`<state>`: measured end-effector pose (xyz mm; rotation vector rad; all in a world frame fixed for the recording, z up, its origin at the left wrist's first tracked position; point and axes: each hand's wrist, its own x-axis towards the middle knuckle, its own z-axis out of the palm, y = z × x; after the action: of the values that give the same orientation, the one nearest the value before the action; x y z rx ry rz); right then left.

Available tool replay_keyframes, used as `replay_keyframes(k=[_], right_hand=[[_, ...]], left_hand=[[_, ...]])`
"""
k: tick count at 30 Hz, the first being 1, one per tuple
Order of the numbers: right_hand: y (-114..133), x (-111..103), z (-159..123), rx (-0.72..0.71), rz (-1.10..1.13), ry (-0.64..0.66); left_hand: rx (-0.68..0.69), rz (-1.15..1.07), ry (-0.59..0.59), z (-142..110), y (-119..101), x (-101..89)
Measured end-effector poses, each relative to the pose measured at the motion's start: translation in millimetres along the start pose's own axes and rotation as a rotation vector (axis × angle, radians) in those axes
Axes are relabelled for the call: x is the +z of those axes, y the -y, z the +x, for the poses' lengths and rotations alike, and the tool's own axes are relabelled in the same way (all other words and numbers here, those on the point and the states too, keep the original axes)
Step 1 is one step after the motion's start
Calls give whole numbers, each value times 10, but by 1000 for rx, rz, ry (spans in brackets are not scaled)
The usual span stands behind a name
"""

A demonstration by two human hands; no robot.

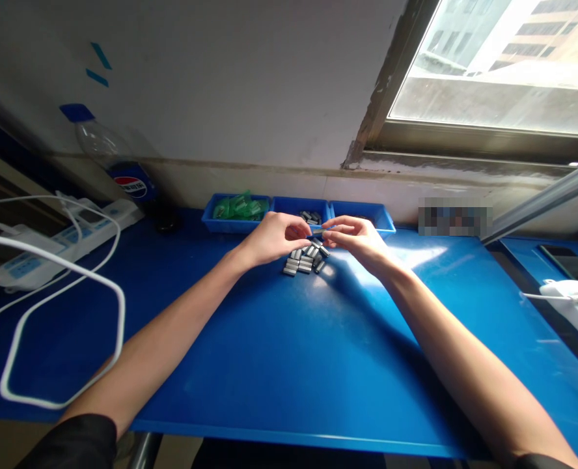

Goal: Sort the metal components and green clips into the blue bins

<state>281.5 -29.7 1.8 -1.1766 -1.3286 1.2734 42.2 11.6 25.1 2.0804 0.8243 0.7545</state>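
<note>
My left hand [274, 237] and my right hand [355, 238] meet over the far middle of the blue table [289, 352]. Both pinch one small grey metal piece [317, 232] between their fingertips. Right below them lies a pile of several like grey pieces [304, 259] on the table. Behind the hands stand three blue trays: the left tray [220, 225] holds green bits [240, 207], the middle tray [289, 204] holds grey pieces, and the contents of the right tray [377, 215] are hidden.
A white power strip [59, 240] and its looping white cable [74, 312] lie at the left. A plastic bottle [118, 166] leans on the wall. At the right are a white device [575, 296] and a phone [569, 264]. A window [508, 58] is above.
</note>
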Motion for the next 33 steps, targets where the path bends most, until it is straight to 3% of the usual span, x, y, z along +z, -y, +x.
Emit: replay_keyframes(k=[4,6,14,20,33], right_hand=[[22,-11,20,-40,6,-87],[37,-12,20,-36,31,-97],[47,-11,12,11,46,-89],[53,-26,14,21,58,-74],[8,-48,28,107,40,38]], left_hand=[[28,154,369,-32,-66,-163],[21,190,471,-40,-58,-167],[78,408,525,-62,-25,-31],[154,379,402,-52,-69,-96],[91,127,30,-2,9,-63]])
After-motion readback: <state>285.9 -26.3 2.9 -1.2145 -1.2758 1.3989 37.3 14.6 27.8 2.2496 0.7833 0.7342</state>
